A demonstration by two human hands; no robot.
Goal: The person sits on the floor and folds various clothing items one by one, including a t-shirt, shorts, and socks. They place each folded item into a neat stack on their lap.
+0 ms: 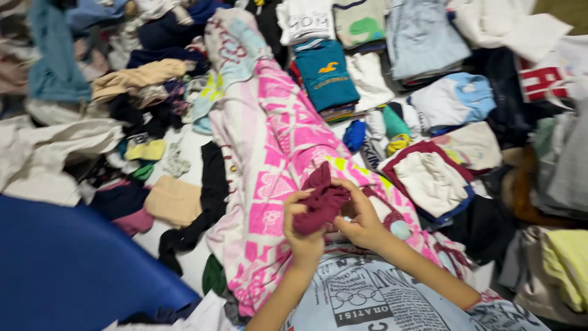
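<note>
Both my hands hold a small bunched-up maroon cloth (320,199) low in the middle of the head view. My left hand (301,236) grips its lower left part with fingers curled over it. My right hand (361,220) pinches it from the right side. Under the hands lies a long pink and white patterned blanket (275,141) that runs away from me. Nearest to me is a grey printed fabric (367,300).
Loose clothes are heaped at the left, with a tan garment (138,76) and a black strip (211,196). Folded stacks stand at the back and right: a teal shirt (324,76), a light blue pile (422,37), a cream and maroon piece (432,181). A blue surface (67,270) fills the lower left.
</note>
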